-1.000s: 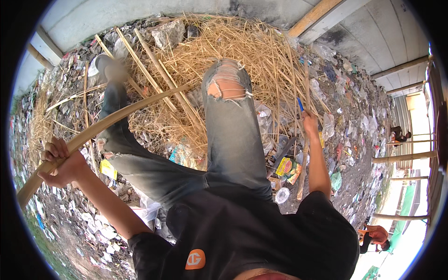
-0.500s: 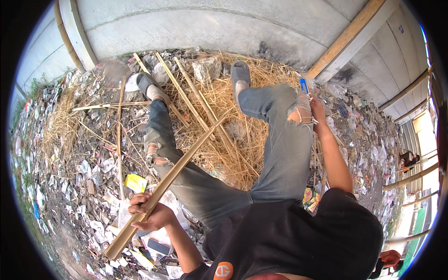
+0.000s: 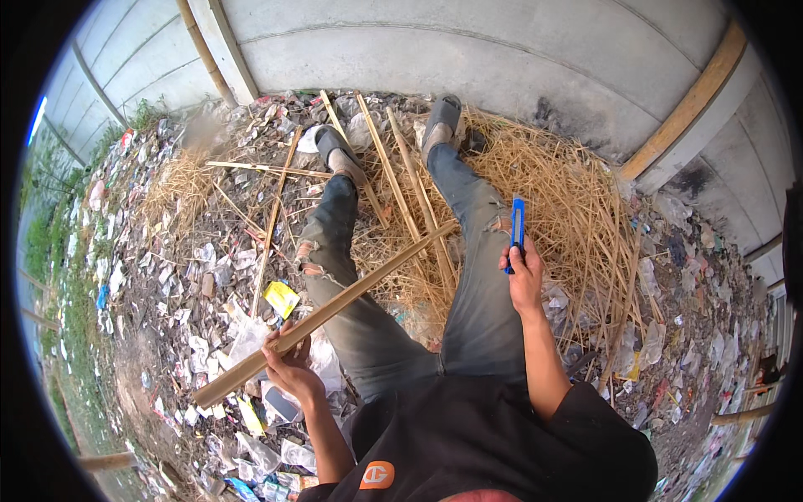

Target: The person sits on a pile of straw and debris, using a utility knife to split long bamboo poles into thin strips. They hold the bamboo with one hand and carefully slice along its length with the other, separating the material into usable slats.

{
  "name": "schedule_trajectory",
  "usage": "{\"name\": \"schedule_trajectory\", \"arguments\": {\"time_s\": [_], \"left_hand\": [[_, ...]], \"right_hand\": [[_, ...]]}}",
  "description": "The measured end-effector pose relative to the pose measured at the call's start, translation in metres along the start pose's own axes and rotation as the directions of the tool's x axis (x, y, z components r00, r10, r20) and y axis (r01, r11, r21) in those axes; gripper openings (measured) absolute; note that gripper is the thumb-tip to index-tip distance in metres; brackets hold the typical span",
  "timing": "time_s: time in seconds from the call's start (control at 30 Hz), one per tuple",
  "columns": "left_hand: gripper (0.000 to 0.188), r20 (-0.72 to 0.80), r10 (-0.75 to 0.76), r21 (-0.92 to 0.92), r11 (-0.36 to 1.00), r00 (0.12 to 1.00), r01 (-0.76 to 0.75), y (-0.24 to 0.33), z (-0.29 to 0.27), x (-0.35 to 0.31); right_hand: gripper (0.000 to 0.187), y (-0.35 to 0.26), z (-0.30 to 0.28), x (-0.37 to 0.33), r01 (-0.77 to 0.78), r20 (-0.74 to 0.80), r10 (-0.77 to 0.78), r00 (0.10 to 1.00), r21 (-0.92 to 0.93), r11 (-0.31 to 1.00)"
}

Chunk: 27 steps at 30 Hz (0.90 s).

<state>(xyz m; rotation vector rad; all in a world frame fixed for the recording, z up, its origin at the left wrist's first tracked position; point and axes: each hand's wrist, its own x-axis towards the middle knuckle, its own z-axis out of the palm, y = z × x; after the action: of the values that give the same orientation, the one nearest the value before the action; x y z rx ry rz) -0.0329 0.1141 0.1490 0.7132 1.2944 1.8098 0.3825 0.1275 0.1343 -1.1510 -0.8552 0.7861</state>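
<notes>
Bamboo strip [image 3: 326, 311] sits in the left hand [image 3: 288, 368] grip — right hand [image 3: 524, 280] clasps a blue utility knife [image 3: 516, 230] — over straw [image 3: 577, 201]

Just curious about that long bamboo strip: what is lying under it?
The bamboo strip, held by the left hand, crosses over the person's left leg, with straw under its far end. The ground directly beneath the leg is covered.

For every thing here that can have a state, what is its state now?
Left hand: closed around the bamboo strip.
Bamboo strip: held at its near end, lying slanted across both legs.
Right hand: gripping the blue cutter.
Blue cutter: held upright above the right thigh.
</notes>
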Motion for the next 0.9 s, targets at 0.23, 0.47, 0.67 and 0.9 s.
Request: {"name": "schedule_trajectory", "arguments": {"time_s": [0.23,0.47,0.67,0.9], "left_hand": [[0.045,0.028,0.283,0.056,0.957,0.959,-0.284,0.093,0.050,-0.019],[0.049,0.098,0.577,0.017,0.814,0.811,-0.581,0.169,0.087,-0.034],[0.045,0.152,0.544,-0.208,0.834,0.825,-0.511,0.149,0.096,-0.055],[0.041,0.393,0.044,-0.453,0.879,0.919,0.152,0.048,0.115,-0.144]], "right_hand": [[0.016,0.021,0.047,-0.070,-0.336,0.114,0.322,0.940,0.482,0.809],[0.015,-0.017,0.043,-0.068,-0.263,0.191,0.199,0.961,0.408,0.874],[0.022,-0.037,0.034,-0.067,-0.129,0.164,0.058,0.985,0.467,0.875],[0.030,-0.069,0.063,-0.034,-0.009,-0.225,0.184,0.957,0.608,0.794]]}}
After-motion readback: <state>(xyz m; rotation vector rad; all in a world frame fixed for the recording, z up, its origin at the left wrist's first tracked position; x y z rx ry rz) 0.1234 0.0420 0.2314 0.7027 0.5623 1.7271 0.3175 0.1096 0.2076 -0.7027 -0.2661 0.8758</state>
